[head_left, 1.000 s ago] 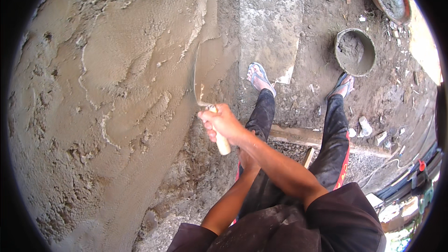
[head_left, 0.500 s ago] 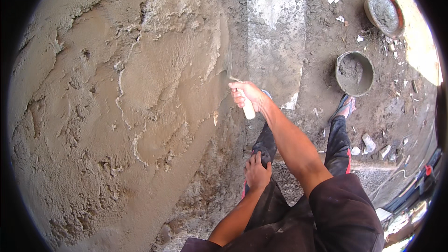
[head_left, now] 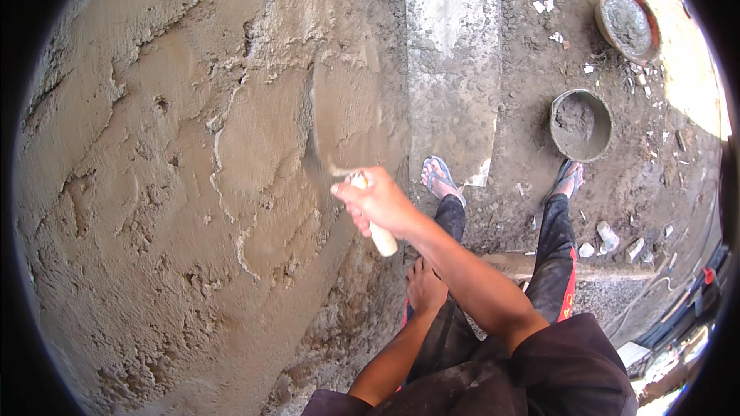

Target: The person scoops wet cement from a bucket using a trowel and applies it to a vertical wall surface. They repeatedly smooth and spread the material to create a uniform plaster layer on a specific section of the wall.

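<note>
My right hand is wrapped round the pale handle of a trowel. The trowel's blade, seen thin and smeared by motion, lies against the wet mortar on the wall. The mortar is smoother near the blade, with ridges and pits farther left. Lying on my left knee, my left hand holds nothing; its fingers are stretched out, partly covered by my right forearm.
A dark bucket with grey mortar stands ahead of my right foot. Beyond it is a reddish-brown tub of mortar. A mortar-spattered board lies along the wall's foot. White scraps and a crumpled plastic cup litter the ground.
My right hand has swept the trowel left and a little nearer to me across the mortar. My left foot now shows. My left hand stays on the knee.
</note>
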Demonstrator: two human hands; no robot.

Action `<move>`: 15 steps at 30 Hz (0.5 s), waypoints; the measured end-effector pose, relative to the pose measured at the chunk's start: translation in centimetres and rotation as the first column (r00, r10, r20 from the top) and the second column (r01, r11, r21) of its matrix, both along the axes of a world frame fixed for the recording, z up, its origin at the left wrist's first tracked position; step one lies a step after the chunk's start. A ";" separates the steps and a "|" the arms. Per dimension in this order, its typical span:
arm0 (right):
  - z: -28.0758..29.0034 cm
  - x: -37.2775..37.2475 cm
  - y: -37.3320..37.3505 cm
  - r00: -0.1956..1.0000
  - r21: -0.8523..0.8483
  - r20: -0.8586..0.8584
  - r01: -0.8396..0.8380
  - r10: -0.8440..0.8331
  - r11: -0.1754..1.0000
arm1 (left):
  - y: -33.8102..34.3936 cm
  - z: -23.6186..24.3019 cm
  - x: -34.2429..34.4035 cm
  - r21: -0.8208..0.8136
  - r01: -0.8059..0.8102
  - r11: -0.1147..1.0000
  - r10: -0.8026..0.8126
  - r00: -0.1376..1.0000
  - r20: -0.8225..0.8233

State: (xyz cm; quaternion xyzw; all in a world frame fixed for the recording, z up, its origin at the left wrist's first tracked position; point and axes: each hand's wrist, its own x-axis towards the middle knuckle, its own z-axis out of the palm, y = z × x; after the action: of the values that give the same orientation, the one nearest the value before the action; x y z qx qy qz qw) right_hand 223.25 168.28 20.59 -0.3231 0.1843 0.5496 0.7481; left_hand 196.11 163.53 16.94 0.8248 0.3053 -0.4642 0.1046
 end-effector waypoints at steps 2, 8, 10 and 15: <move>3.3 -1.9 -0.5 0.891 -0.113 0.429 -0.109 0.148 0.988 | 0.5 -0.1 -2.2 0.039 0.054 0.998 -0.060 0.977 0.206; -8.5 3.4 -1.9 0.983 -0.128 -0.093 0.146 -0.158 0.981 | 1.2 0.0 -0.1 0.024 -0.056 0.998 0.053 0.992 0.115; -17.4 7.1 -2.8 0.944 -0.083 -0.279 0.157 -0.174 0.984 | -0.1 -1.1 0.2 -0.016 -0.021 1.000 0.023 0.989 0.148; -14.0 10.2 1.0 0.996 0.116 -0.088 -0.020 0.030 0.993 | 1.8 -0.3 -1.2 0.028 -0.058 0.998 0.053 0.987 0.151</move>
State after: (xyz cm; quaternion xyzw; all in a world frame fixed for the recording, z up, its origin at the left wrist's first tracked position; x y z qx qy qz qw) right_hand 233.45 169.28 6.60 -0.2567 0.1818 0.5826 0.7494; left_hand 194.94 165.38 16.66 0.8503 0.3267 -0.3927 0.1269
